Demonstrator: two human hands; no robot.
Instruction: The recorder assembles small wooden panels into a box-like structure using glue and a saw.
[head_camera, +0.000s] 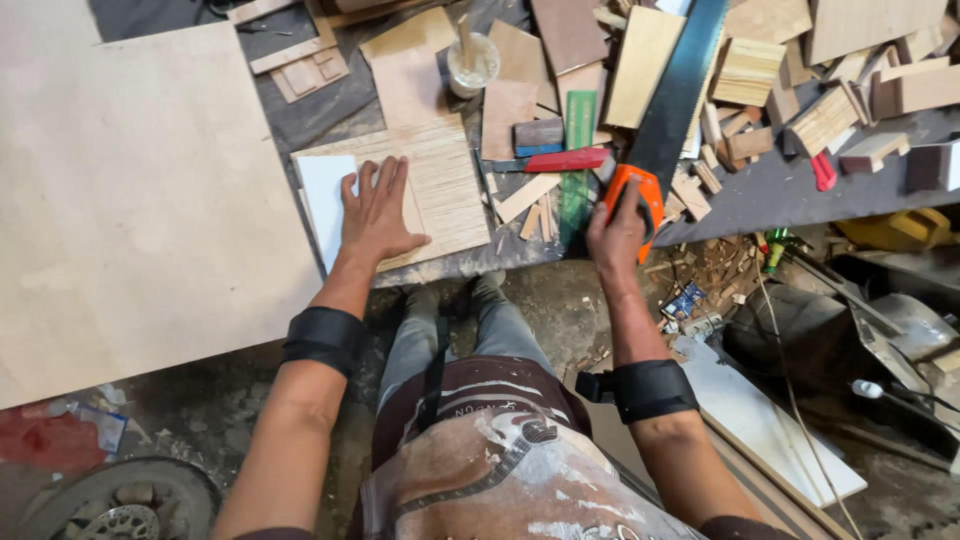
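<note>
Orange plastic forms the handle of the handsaw (668, 110), which is gripped by the right hand (617, 232), fingers clamped around it, at the near edge of the surface (760, 195); its dark blade is laid over wood offcuts (760, 70). Near that edge, the left hand (377, 212) is pressed flat, fingers apart, on a plywood piece (445, 180) beside a white sheet (325, 195).

**Both arms stretched forward, one hand flat, one closed**

The left hand (376, 212) lies palm down, fingers spread and straight, arm extended. The right hand (617, 232) is curled tight in a fist-like grip, knuckles up, wrist straight. Each forearm wears a black band just below the elbow. Both arms reach forward, well apart.
</note>
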